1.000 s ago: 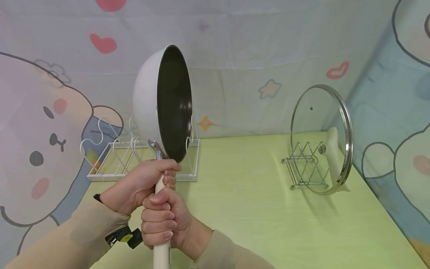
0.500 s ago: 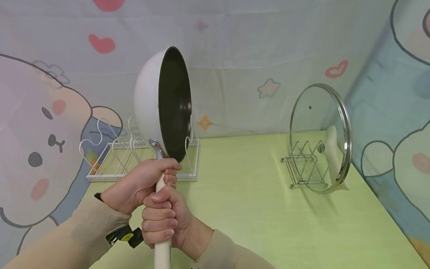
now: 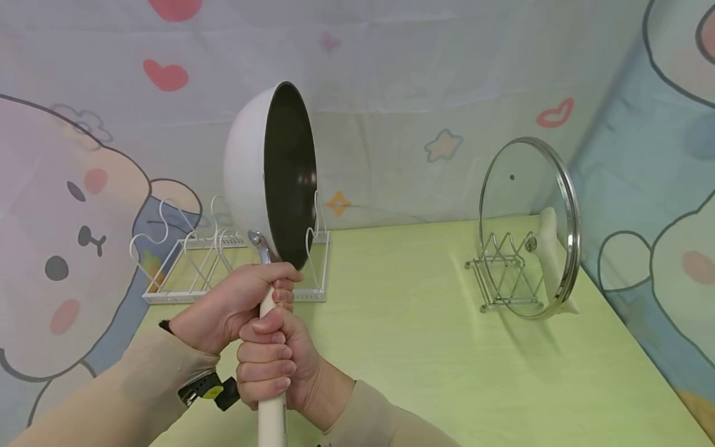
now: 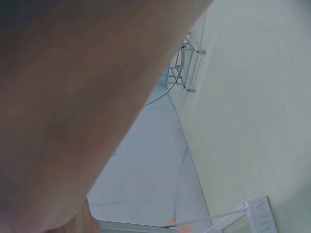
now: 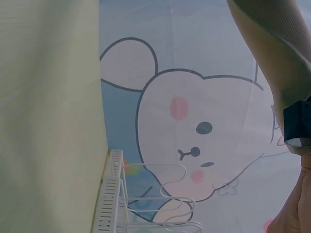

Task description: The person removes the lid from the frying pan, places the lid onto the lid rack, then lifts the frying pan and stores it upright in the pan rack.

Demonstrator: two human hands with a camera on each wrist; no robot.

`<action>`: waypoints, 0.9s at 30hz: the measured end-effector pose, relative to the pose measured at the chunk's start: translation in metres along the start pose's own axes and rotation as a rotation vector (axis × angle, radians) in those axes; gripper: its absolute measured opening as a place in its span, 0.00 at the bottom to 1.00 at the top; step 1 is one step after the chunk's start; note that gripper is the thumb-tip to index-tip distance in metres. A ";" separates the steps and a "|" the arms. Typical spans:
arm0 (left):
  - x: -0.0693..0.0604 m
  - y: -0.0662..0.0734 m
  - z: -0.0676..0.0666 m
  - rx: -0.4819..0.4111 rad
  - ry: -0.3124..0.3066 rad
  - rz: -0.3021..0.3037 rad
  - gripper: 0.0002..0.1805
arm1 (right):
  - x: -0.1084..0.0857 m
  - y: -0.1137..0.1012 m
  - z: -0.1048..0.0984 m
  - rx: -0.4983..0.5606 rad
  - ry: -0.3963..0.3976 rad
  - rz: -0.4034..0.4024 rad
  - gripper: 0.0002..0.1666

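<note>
A wok-like deep pan (image 3: 244, 167), white outside and dark inside, stands on edge with its opening facing right in the head view. My left hand (image 3: 242, 304) grips the cream handle (image 3: 272, 422) close to the pan's metal joint. Just below it, my right hand (image 3: 274, 363) wraps its fingers round the same handle. Behind and under the pan is a white wire rack (image 3: 237, 298); whether the pan touches it cannot be told. In the right wrist view, part of the left hand (image 5: 294, 208) shows at the edge.
A glass lid (image 3: 519, 205) with a metal rim and cream handle stands upright in a small silver wire rack (image 3: 511, 304) at right. The light green table (image 3: 402, 354) meets a printed cloth wall (image 3: 385, 149) at the back and sides.
Both hands keep hold of the handle. The pan sits very slightly lower in the head view, whose angle has also turned a little. The lid and racks stay in place.
</note>
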State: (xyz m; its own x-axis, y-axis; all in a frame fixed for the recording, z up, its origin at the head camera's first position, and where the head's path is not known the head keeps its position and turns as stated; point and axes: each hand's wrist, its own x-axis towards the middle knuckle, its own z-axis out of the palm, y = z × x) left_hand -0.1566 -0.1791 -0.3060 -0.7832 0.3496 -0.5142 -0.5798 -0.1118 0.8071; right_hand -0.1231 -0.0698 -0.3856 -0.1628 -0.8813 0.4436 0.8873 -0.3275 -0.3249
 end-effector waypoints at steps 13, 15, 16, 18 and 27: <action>0.011 -0.008 0.003 0.016 0.047 0.024 0.26 | -0.009 -0.002 -0.013 0.022 -0.052 0.006 0.31; 0.013 -0.010 0.003 0.025 0.057 0.028 0.26 | -0.010 -0.002 -0.015 0.025 -0.064 0.009 0.31; 0.013 -0.011 0.004 0.028 0.065 0.033 0.26 | -0.010 -0.002 -0.016 0.025 -0.069 0.010 0.31; 0.015 -0.012 0.004 0.026 0.073 0.033 0.26 | -0.012 -0.003 -0.018 0.026 -0.077 0.012 0.31; 0.023 -0.020 0.005 0.069 0.138 0.052 0.24 | -0.017 -0.003 -0.027 0.033 -0.106 0.008 0.31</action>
State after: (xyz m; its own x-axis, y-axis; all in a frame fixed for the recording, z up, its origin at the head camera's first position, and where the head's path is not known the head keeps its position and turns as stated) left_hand -0.1622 -0.1646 -0.3322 -0.8379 0.2131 -0.5025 -0.5246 -0.0601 0.8492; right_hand -0.1344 -0.0631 -0.4152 -0.1103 -0.8423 0.5277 0.9024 -0.3073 -0.3020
